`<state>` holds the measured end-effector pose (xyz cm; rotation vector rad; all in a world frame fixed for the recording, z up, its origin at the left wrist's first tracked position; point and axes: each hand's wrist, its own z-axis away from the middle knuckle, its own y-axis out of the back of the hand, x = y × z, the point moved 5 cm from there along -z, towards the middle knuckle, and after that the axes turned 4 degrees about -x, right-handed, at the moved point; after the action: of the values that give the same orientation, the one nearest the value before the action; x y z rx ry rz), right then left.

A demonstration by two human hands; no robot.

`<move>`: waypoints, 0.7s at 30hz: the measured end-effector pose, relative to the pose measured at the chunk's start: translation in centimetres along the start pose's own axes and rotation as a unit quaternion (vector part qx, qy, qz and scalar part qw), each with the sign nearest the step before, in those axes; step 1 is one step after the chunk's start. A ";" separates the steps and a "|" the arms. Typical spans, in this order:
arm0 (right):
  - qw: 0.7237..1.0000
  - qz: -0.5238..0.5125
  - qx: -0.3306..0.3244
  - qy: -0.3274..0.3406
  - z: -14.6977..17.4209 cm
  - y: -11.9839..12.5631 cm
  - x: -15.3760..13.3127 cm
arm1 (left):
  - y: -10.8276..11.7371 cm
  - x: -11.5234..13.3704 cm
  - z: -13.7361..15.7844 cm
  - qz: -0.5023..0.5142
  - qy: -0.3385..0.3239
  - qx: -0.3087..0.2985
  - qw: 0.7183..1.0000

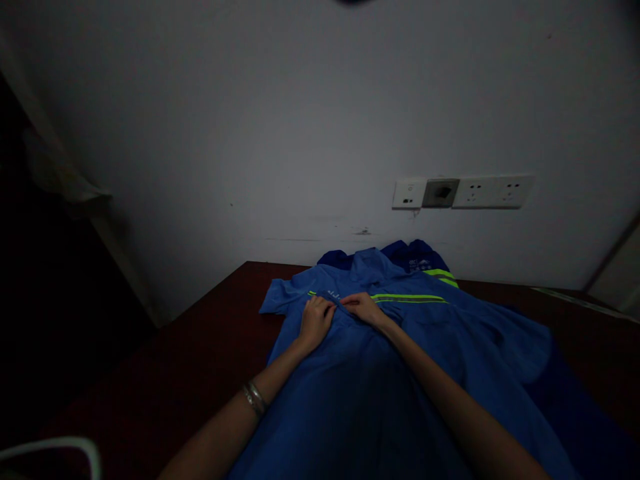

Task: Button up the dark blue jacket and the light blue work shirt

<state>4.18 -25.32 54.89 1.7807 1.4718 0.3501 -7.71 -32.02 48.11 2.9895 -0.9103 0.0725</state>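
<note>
A blue short-sleeved work shirt (430, 340) with yellow-green and grey stripes lies spread out, its collar toward the wall. My left hand (317, 321) is closed in a pinch on the cloth at the chest, near some pale lettering. Just right of it, my right hand (364, 308) pinches the same part of the shirt beside the stripe. The fingertips of both hands nearly meet. Whatever small part lies between them is too dark to make out. Under the shirt, a darker blue garment (407, 257) shows at the collar end and along the right.
The dark red tabletop (220, 320) reaches back to a pale wall (250, 120). Sockets and switches (493, 192) are set in the wall at right. A white curved bar (60, 443) stands at lower left, and a pale cloth (65, 173) hangs at far left.
</note>
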 end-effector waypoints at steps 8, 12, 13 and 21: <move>1.000 -0.009 0.011 0.008 -0.1 -0.3 -0.3 | -0.3 -0.3 0.0 0.043 -0.004 0.001 0.999; 1.000 -0.008 0.016 0.020 -0.1 -0.4 -0.2 | -0.5 -0.6 -0.1 0.081 0.007 0.011 0.997; 0.999 -0.005 0.019 0.026 -0.1 -0.4 -0.2 | -0.5 -0.6 -0.1 0.091 0.013 0.015 0.996; 0.995 0.045 0.019 0.083 0.1 -0.6 -0.9 | -0.6 -1.3 -0.1 0.216 0.121 0.038 0.968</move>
<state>3.54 -26.19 54.62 1.8903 1.5230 0.5319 -8.46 -30.74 48.14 2.6998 -1.5281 0.4741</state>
